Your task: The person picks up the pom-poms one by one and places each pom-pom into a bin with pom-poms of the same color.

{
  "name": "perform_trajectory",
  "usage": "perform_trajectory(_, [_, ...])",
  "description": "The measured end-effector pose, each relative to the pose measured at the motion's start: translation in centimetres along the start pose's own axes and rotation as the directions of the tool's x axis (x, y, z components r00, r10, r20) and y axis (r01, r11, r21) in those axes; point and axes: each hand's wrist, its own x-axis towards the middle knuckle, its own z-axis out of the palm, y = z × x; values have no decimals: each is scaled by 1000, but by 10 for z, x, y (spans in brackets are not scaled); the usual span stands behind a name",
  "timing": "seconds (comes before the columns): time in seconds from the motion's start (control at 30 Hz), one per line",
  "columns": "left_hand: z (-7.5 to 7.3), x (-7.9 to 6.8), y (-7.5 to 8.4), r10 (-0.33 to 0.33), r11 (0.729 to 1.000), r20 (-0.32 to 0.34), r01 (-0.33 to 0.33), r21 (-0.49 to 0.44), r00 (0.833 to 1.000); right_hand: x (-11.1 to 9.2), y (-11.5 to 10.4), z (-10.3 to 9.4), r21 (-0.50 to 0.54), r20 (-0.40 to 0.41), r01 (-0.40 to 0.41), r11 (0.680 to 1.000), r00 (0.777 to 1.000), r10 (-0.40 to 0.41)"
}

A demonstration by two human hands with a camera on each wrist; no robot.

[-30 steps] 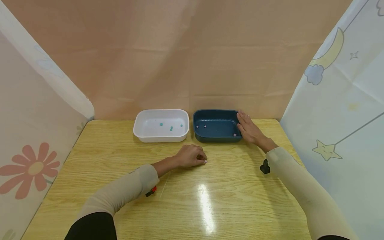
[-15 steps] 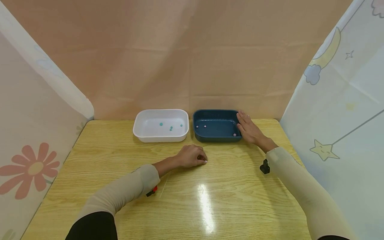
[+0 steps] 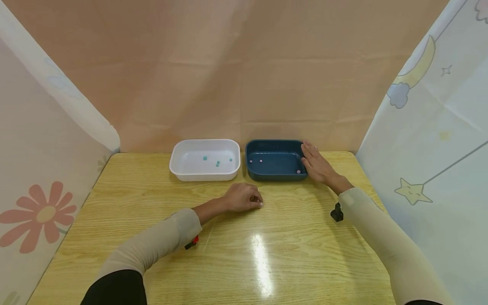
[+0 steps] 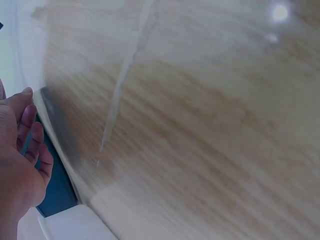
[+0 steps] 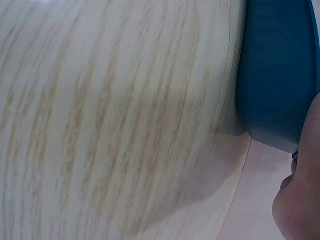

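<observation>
My left hand rests low over the table in front of the two bins, thumb and finger meeting in a pinch. A tiny pale pink bead shows at those fingertips. The other fingers curl inward, as the left wrist view shows. My right hand lies with straight fingers along the right end of the dark blue bin, touching its rim. Inside that bin are a pink bead near the right corner and two more at the left. The white bin holds several small green beads.
Both bins stand side by side at the back edge of the wooden table, against a tan backdrop. Printed cloth sheets hang at left and right. A small black device sits under the right sleeve cuff.
</observation>
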Motion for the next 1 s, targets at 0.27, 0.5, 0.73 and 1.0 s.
perform_trajectory(0.27, [-11, 1, 1, 0, 1000, -36, 0, 2, 999, -2, 1, 0, 18, -6, 5, 1000, 1000, -5])
perform_trajectory(0.5, [-25, 4, 1, 19, 999, -70, -21, -37, 997, 0, 2, 0, -3, 3, -1, 1000, 1000, 1])
perform_trajectory(0.73, [-37, 7, 0, 9, 1000, -99, -7, 22, 995, 0, 1, -1, -15, 18, -3, 1000, 1000, 4])
perform_trajectory(1.0, [-49, 13, 0, -14, 999, -126, 20, 49, 992, 3, 2, 0, -16, 23, 3, 1000, 1000, -2])
